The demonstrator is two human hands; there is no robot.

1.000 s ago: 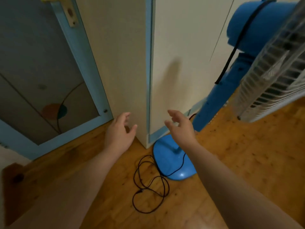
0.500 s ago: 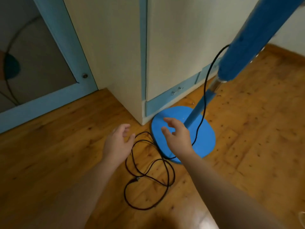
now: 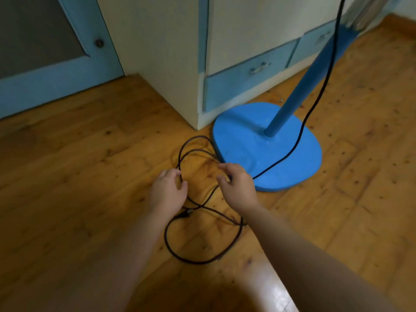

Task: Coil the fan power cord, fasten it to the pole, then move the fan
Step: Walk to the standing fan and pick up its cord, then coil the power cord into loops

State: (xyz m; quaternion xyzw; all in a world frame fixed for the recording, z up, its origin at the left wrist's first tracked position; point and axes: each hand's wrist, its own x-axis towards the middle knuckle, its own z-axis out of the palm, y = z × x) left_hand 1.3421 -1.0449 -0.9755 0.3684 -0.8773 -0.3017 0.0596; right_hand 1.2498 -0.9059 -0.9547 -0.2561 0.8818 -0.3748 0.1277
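Observation:
The black power cord (image 3: 202, 260) lies in loose loops on the wooden floor, left of the fan's round blue base (image 3: 245, 143). Its plug (image 3: 186, 213) rests among the loops. One strand climbs across the base and hangs beside the blue pole (image 3: 299, 86). My left hand (image 3: 167, 191) is down at the left loop, a strand passing between thumb and curved fingers. My right hand (image 3: 237, 186) hovers over the loop's right side at the base edge, fingers loosely curved. No strand is lifted. The fan head is out of view.
A cream cabinet (image 3: 162, 52) with blue drawers (image 3: 245, 82) stands right behind the fan base. A blue-framed door (image 3: 45, 77) is at the back left. Open wooden floor (image 3: 360, 176) spreads to the right and left.
My view has dropped toward the floor. Both hands have come down from in front of the cabinet to the cord loops. The cord has not moved.

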